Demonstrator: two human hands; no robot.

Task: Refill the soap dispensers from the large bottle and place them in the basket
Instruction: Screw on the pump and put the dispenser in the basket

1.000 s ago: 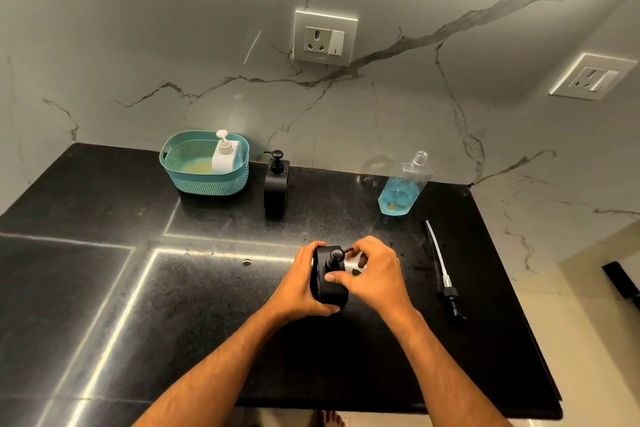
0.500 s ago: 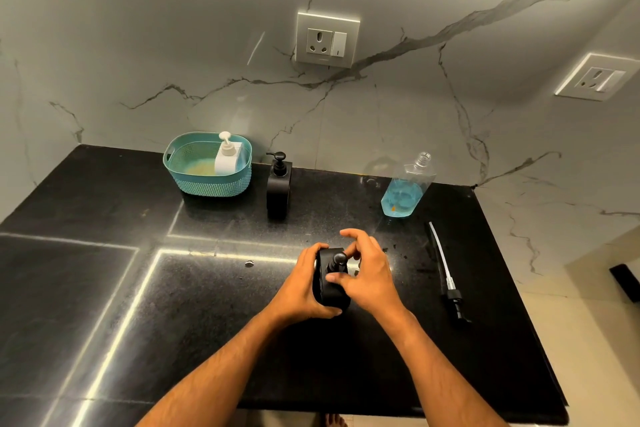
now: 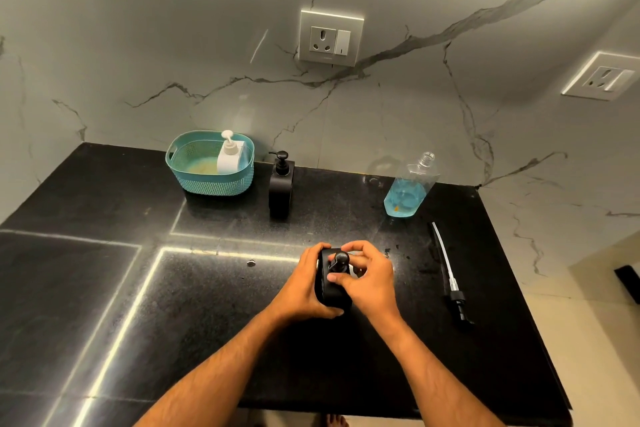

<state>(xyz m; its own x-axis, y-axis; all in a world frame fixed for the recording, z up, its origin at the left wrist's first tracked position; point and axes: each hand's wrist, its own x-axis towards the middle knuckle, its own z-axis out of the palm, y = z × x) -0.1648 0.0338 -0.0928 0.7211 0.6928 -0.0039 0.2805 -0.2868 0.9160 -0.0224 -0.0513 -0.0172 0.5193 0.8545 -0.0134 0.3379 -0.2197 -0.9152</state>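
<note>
Counter: black stone countertop (image 3: pixel 104 288) under a marble wall.
Fingers: my right hand (image 3: pixel 369 282) pinches the pump head (image 3: pixel 340 258), probably threading it; my left hand (image 3: pixel 304 291) grips the black dispenser (image 3: pixel 332 298).
Risk: I'd expect a cross-threaded pump to leak.
Basket (image 3: pixel 211 180): holds the white dispenser (image 3: pixel 230 158); second black dispenser (image 3: pixel 281 184) just right; large bottle (image 3: pixel 408 189) farther right, uncapped, blue soap low.

Teal perforated basket (image 3: pixel 211 180), white dispenser (image 3: pixel 229 159), black dispensers (image 3: pixel 281 182), blue liquid in clear bottle (image 3: pixel 408 189), black speckled surface (image 3: pixel 104 253), grey-veined marble wall (image 3: pixel 173 45).
</note>
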